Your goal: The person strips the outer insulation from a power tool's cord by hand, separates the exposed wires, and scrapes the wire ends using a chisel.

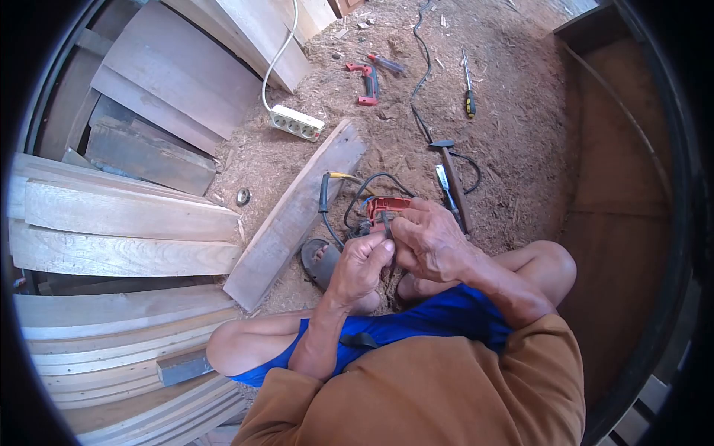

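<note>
Left hand [360,265] and right hand [433,241] are pinching a dark strip [386,224], grips closed; red tool housing [390,203] is lying open; handle shell [370,84] is lying unfitted, 12 o'clock.

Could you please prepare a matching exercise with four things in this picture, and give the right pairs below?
1. power strip
2. hammer
3. red tool housing
4. small ring

A. directly at the right hand
B. between the stacked boards and the slanting plank
C. mostly white
D. brown and dark grey

Pairs: 1-C; 2-D; 3-A; 4-B
</note>
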### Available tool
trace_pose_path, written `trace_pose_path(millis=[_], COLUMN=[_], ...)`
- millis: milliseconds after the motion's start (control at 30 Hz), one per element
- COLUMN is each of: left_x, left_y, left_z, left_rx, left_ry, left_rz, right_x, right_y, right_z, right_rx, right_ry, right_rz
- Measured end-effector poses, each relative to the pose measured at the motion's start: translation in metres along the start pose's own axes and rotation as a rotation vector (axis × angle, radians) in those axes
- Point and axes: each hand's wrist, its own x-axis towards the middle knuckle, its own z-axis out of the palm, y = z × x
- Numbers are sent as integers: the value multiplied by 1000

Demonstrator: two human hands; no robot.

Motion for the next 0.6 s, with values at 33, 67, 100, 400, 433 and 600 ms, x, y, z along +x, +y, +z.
trace_pose_path(millis=[33, 67, 100, 400, 433, 600], left_x=[0, 1, 2, 7, 7, 7], left_y=[0, 1, 2, -4, -4, -10], left_z=[1, 1, 0, 1, 1, 0], left_rx=[-17, -32, -45, -105, -112, -138], left_ry=[13, 25, 37, 45, 52, 47], left_rz=[5, 11, 19, 43, 42, 35], right_x=[4, 6, 7, 9, 10, 12], right_y=[-1, -2, 0, 13, 14, 19], right_z=[-3, -5, -4, -2, -3, -3], right_rx=[-14, -28, -42, -79, -84, -91], right_ry=[10, 21, 25, 40, 35, 59], right_rz=[-8, -18, -16, 23, 30, 36])
